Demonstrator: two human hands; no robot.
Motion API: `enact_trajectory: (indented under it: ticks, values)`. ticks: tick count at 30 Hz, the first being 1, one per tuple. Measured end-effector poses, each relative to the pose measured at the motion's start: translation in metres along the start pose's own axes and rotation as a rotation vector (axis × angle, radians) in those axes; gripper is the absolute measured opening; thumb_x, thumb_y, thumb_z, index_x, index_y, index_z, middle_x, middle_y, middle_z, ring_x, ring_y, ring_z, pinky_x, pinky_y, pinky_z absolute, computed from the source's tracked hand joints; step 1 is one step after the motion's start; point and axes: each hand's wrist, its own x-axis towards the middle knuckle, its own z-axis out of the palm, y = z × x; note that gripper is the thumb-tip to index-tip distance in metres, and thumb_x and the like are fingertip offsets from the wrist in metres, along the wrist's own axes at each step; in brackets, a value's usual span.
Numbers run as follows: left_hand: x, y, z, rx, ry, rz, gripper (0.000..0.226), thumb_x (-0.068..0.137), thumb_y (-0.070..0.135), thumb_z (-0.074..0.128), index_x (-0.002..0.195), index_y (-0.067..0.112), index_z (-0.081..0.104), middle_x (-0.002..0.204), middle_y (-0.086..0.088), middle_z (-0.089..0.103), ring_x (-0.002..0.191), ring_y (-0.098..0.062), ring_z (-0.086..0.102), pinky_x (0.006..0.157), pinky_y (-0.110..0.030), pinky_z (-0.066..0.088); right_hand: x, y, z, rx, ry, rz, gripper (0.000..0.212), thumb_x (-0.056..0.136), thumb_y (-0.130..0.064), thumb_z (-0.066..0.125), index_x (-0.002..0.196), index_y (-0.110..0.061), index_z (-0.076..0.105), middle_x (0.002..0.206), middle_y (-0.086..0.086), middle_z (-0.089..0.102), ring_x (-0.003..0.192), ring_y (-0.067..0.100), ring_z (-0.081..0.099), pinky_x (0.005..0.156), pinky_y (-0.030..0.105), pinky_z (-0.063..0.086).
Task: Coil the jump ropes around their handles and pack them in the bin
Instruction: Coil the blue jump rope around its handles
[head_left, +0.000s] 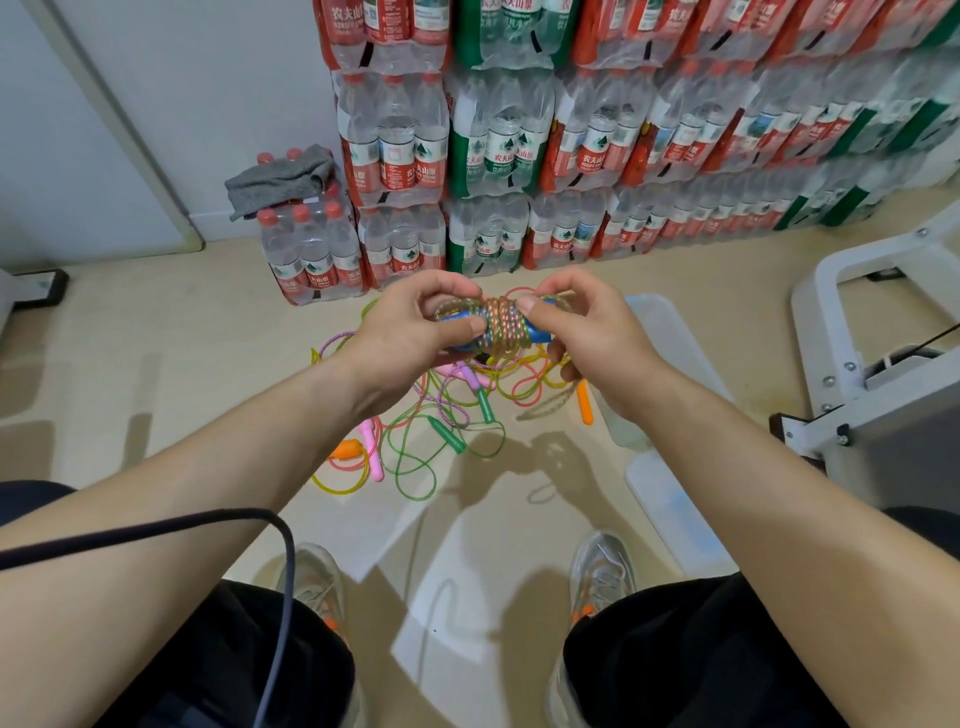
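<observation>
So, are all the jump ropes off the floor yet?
No, a tangle of loose ropes lies on the floor below the blue-handled rope that the left hand and right hand hold.

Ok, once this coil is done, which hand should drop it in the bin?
Right, probably. Both hands grip the coiled rope bundle, but the clear bin sits on the floor beside the right hand; the left hand would have to cross over.

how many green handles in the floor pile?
2. The lower green handle lies in the rope pile's middle; the upper green handle sits just above-right of it. The left hand and right hand cover the pile's far part, so more may be hidden.
</observation>
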Motion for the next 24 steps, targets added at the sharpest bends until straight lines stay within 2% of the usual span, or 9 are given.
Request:
enact_trajectory:
  ticks: [6,9,10,12,14,17,19,21,24]
  values:
    - [-0.003,-0.003,0.008,0.138,0.063,-0.014,0.02,0.09,-0.002,0.064,0.103,0.012,0.06,0.097,-0.008,0.061,0.087,-0.021,0.065,0.079,-0.041,0.059,-0.001,0.003,0.009,0.115,0.024,0.027,0.015,0.091,-0.019,0.073,0.094,-0.018,0.058,0.069,0.008,0.055,0.046,0.017,0.047,0.042,0.026,0.037]
    - [-0.006,-0.004,0.012,0.203,0.023,0.016,0.026,0.088,0.024,0.075,0.109,0.016,0.062,0.093,-0.005,0.062,0.074,-0.009,0.065,0.061,-0.024,0.055,-0.002,0.003,0.014,0.076,0.037,0.002,0.016,0.089,-0.019,0.074,0.091,-0.02,0.058,0.068,0.007,0.055,0.047,0.017,0.046,0.044,0.026,0.039]
    - [-0.006,-0.005,0.012,0.266,0.012,0.035,0.034,0.085,0.035,0.079,0.11,0.019,0.064,0.094,-0.004,0.065,0.073,-0.011,0.067,0.059,-0.024,0.054,-0.002,0.003,0.015,0.068,0.029,-0.005,0.015,0.09,-0.019,0.073,0.09,-0.021,0.058,0.069,0.007,0.056,0.048,0.016,0.047,0.046,0.026,0.039]
    - [-0.004,-0.007,0.01,0.352,-0.01,0.036,0.042,0.078,0.049,0.081,0.109,0.022,0.069,0.098,-0.003,0.072,0.08,-0.021,0.072,0.068,-0.037,0.058,-0.004,0.002,0.016,0.079,0.005,-0.01,0.013,0.091,-0.018,0.071,0.09,-0.02,0.058,0.069,0.009,0.057,0.049,0.017,0.048,0.049,0.03,0.039]
    - [-0.002,-0.008,0.008,0.359,-0.043,0.02,0.041,0.078,0.046,0.082,0.108,0.019,0.07,0.096,-0.002,0.074,0.083,-0.021,0.073,0.074,-0.041,0.059,-0.006,0.001,0.016,0.089,-0.021,-0.01,0.013,0.091,-0.017,0.07,0.089,-0.021,0.058,0.065,0.007,0.057,0.048,0.019,0.048,0.05,0.036,0.038]
    - [-0.002,-0.007,0.007,0.341,-0.085,-0.008,0.036,0.08,0.034,0.083,0.107,0.015,0.068,0.087,-0.001,0.071,0.072,-0.013,0.067,0.066,-0.029,0.052,-0.008,0.001,0.016,0.096,-0.053,-0.002,0.015,0.091,-0.019,0.071,0.085,-0.024,0.058,0.059,0.007,0.057,0.05,0.024,0.05,0.053,0.041,0.039]
    - [-0.002,-0.006,0.005,0.275,-0.095,-0.058,0.034,0.08,0.028,0.083,0.107,0.013,0.067,0.086,-0.006,0.07,0.074,-0.018,0.066,0.07,-0.035,0.047,-0.007,0.001,0.015,0.082,-0.07,0.005,0.014,0.091,-0.024,0.071,0.084,-0.028,0.059,0.058,0.008,0.058,0.053,0.028,0.052,0.055,0.045,0.039]
    - [-0.002,-0.004,0.004,0.218,-0.09,-0.08,0.032,0.08,0.023,0.083,0.106,0.012,0.068,0.082,-0.009,0.07,0.073,-0.022,0.065,0.069,-0.034,0.046,-0.008,0.0,0.014,0.061,-0.07,-0.014,0.009,0.093,-0.025,0.069,0.089,-0.025,0.061,0.057,0.004,0.058,0.051,0.025,0.052,0.054,0.041,0.042]
    - [-0.002,0.0,0.004,0.171,-0.069,-0.08,0.022,0.082,0.018,0.08,0.1,0.016,0.068,0.079,-0.009,0.071,0.068,-0.023,0.064,0.057,-0.026,0.043,-0.01,-0.002,0.014,-0.012,-0.007,-0.134,0.007,0.096,-0.02,0.066,0.097,-0.014,0.063,0.064,-0.006,0.057,0.052,0.008,0.051,0.053,0.027,0.043]
